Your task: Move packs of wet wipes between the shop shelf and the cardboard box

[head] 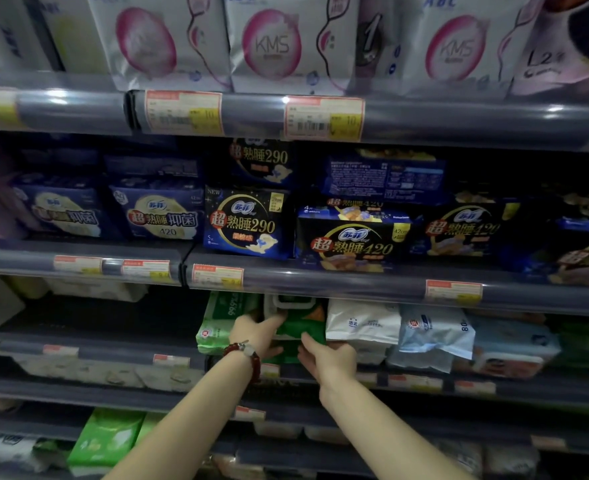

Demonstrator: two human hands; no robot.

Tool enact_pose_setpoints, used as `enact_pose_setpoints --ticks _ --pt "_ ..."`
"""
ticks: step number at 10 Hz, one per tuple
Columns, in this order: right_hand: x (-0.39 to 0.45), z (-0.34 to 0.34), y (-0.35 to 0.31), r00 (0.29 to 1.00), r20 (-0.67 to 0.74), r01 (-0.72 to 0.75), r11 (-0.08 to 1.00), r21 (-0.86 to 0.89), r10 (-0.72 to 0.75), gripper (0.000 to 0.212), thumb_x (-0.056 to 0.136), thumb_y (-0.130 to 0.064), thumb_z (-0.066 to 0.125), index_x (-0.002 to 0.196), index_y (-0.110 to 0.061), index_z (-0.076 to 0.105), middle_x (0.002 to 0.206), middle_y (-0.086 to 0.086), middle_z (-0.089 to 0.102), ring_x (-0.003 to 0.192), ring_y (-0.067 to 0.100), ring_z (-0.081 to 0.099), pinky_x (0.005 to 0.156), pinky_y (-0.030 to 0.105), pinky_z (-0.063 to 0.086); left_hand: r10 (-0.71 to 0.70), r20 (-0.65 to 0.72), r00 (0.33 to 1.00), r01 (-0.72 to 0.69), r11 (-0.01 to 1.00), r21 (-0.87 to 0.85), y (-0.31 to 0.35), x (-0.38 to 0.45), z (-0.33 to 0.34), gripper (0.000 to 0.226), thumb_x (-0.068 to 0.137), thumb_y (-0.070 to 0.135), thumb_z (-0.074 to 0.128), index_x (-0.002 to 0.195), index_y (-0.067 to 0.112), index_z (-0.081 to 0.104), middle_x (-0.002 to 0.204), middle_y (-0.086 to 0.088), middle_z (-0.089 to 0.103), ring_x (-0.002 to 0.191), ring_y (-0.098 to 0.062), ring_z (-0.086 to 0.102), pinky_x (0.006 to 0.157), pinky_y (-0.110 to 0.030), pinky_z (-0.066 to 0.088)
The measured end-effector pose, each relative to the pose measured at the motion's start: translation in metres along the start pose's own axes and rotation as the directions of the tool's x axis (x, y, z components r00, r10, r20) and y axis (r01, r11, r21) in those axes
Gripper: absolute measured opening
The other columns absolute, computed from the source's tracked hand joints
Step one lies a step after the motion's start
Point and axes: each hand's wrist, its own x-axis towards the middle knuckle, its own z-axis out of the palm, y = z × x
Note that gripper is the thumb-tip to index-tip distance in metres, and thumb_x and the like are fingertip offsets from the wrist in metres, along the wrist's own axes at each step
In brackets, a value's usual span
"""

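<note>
We have both hands on one green pack (301, 329), which sits on the shelf (355, 379) third from the top, close to its front edge. Our left hand (256, 336) curls its fingers round the pack's left side. Our right hand (326, 358) touches its lower right part with the fingers laid along it; we cannot tell if they really grip it.

The pack stands between a light green pack (216, 323) on its left and a white pack (362, 323) on its right, touching or almost touching both. Further toward the right end of the shelf lies a pale blue pack (435, 332).

The cardboard box is not in view, so we cannot say how many packs have moved. We also cannot judge whether this pack is going onto the shelf or coming off it. The row looks fairly full, and we think at least this pack's move is not finished.
</note>
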Motion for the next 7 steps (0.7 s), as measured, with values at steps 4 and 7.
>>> enact_pose_setpoints --ticks 4,7 --pt "-0.008 -0.019 0.001 0.986 0.119 0.153 0.935 -0.32 -0.121 0.024 0.086 -0.004 0.069 0.107 -0.003 0.057 0.097 0.01 0.068 0.09 0.023 0.068 0.072 0.033 0.058 0.256 -0.052 0.965 -0.211 0.881 0.423 -0.008 -0.025 -0.011 0.066 0.08 0.046 0.067 0.128 0.003 0.053 0.116 -0.019 0.065 0.095 -0.033 0.067 0.074 -0.041 0.06" --pt "-0.027 -0.042 -0.004 0.901 0.282 0.426 0.549 -0.719 -0.33 0.023 0.084 -0.023 0.073 0.103 -0.019 0.06 0.089 -0.001 0.07 0.086 0.015 0.066 0.081 0.042 0.059 0.444 0.069 0.893 -0.392 0.693 0.606 -0.003 -0.05 -0.045 0.042 0.084 0.039 0.066 0.114 0.011 0.062 0.071 0.009 0.06 0.067 -0.011 0.06 0.073 -0.03 0.055"
